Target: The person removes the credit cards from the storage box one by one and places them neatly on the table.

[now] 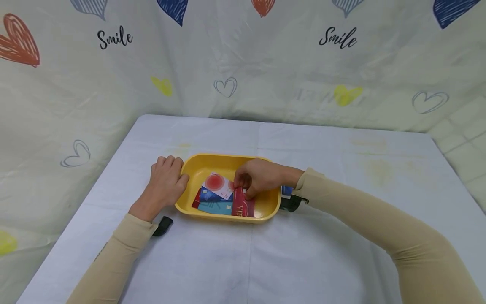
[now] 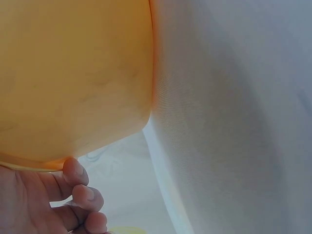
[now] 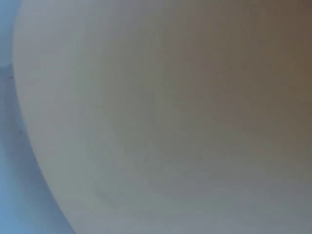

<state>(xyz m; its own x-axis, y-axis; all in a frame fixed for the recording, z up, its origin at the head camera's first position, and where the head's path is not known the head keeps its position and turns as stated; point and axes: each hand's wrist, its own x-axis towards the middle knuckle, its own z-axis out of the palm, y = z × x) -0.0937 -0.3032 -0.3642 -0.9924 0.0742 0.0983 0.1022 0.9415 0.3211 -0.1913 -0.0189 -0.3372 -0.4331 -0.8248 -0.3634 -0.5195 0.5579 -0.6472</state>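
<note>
A yellow plastic tray point(image 1: 212, 157) sits on the white-covered table. My left hand point(image 1: 167, 179) grips its left rim, and the left wrist view shows curled fingers point(image 2: 83, 195) beside the outer wall. Inside the tray, my right hand point(image 1: 258, 176) pinches a red VIP card point(image 1: 243, 207) between thumb and fingers. Just left of it lie a white card with a red circle point(image 1: 215, 183), a dark blue card point(image 1: 206, 195), a light blue card point(image 1: 214, 207) and a dark red card point(image 1: 196, 199), overlapping. The right wrist view is filled by a blurred pale surface.
Against the tray's right end, partly under my right wrist, is a small blue object point(image 1: 286, 191); its kind is unclear. A white cloth point(image 1: 212, 257) covers the table. Behind stands a pale curtain point(image 1: 243, 55) printed with hearts and "Smile".
</note>
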